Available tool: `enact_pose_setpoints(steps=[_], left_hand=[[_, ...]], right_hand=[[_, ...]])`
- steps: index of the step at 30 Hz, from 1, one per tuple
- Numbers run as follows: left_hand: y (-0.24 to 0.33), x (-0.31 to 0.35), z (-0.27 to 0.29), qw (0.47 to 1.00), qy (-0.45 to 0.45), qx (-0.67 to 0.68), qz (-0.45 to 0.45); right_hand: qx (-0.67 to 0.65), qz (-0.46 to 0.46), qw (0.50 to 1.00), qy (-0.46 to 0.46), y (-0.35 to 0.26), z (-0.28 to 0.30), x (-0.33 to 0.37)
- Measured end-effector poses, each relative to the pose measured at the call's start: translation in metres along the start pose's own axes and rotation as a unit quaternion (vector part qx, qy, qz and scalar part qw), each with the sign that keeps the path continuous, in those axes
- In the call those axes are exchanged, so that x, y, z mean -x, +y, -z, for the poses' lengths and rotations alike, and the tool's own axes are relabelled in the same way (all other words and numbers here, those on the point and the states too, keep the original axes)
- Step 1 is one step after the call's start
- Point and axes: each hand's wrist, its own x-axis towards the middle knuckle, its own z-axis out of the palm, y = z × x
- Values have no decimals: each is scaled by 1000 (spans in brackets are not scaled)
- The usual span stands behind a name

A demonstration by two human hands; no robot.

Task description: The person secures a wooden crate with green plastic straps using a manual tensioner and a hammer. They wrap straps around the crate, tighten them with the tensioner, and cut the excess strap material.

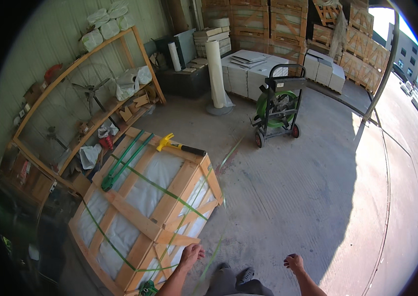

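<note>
My left hand (191, 254) hangs beside the near right corner of a wooden crate (137, 217), its fingers curled in and nothing visible in them. Over the floor to the right, my right hand (294, 263) is loosely bent, fingers a little apart, holding nothing I can see. White wrapping shows between the crate's slats, and green straps (162, 189) run around it. On its top lie a long-handled green tool (125, 162) and a claw hammer (182, 145) with a yellow head and black grip. Another green tool (147, 287) sits low at the crate's near end.
A wheeled cart (280, 106) carries a coil of green strap. Behind it are wrapped white stacks (248, 74) and a tall upright roll (215, 74). Wooden shelving (81, 61) lines the left wall. Loose green strap (231, 152) lies on the concrete floor.
</note>
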Motion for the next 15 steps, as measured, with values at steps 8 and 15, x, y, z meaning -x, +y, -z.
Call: enact_pose_setpoints(steps=[8,15], left_hand=[[183,-190,-14,988,78,106,-84],[299,-359,-14,972,233,5,21]], right_hand=[[27,19,996,-81,-107,-30,-71],[-18,-31,999,15,-166,-12,-113]])
